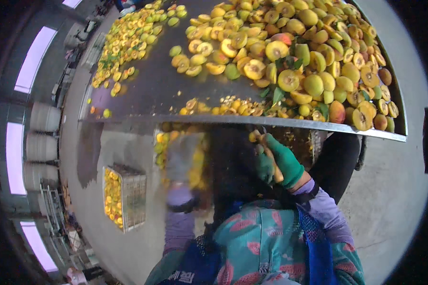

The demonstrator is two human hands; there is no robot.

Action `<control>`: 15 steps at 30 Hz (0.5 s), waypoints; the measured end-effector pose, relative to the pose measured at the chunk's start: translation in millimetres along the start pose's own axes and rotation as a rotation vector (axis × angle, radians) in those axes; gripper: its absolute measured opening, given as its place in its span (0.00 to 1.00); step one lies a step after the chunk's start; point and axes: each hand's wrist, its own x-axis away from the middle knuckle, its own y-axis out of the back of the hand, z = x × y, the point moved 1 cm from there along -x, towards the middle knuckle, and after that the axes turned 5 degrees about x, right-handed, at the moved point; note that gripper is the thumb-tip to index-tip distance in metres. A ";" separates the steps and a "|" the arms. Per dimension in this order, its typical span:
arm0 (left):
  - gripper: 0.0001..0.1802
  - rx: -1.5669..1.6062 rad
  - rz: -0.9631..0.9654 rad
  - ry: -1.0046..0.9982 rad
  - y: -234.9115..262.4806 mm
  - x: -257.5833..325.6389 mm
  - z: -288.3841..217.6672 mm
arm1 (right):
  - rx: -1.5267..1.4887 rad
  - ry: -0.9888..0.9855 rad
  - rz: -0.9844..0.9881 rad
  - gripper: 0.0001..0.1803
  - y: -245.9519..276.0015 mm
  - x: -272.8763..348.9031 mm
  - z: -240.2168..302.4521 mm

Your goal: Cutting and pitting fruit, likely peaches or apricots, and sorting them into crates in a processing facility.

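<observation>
Right hand [277,161] grips knife; crate [134,195] (halved fruit)

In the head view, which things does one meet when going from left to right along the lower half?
Wire crate of yellow fruit pieces → blurred left hand → green-gloved right hand gripping a wooden-handled tool.

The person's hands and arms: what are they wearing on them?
The right hand wears a green knit glove over a lilac long sleeve with a dark band at the wrist. The left hand is motion-blurred; its glove looks pale grey, above a similar lilac sleeve.
</observation>
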 end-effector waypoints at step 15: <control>0.21 -0.192 0.545 -0.366 -152.7 -101.8 -120.8 | 1.712 1.166 -0.587 0.18 -8.9 -5.4 49.4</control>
